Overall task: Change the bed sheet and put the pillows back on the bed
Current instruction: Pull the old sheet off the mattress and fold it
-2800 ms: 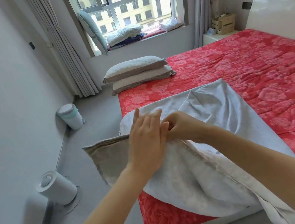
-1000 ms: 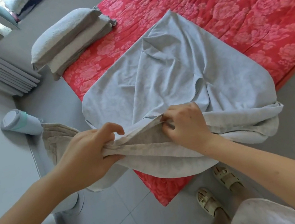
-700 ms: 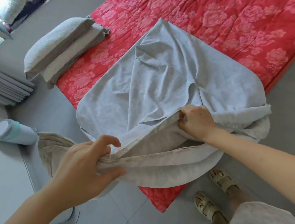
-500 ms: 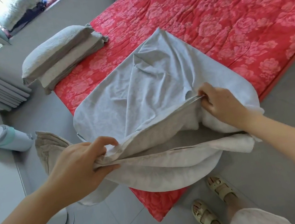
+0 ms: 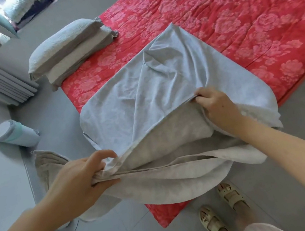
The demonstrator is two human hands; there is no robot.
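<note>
Head cam: left hand (image 5: 77, 181) & right hand (image 5: 216, 105) both grasp gray sheet (image 5: 144, 96) hem btwn them; soft, light, floppy — hold edges.

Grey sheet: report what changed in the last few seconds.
The hands, earlier together at one spot on the grey sheet, have spread apart along its edge: the left hand keeps gripping it, while the right hand slid rightward, pinching the edge and opening a gap between layers. The stacked pillows and red quilt stayed put.

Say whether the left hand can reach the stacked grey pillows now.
Probably not: the left hand grips the grey fabric sheet, and the stacked grey pillows lie well beyond it.
</note>
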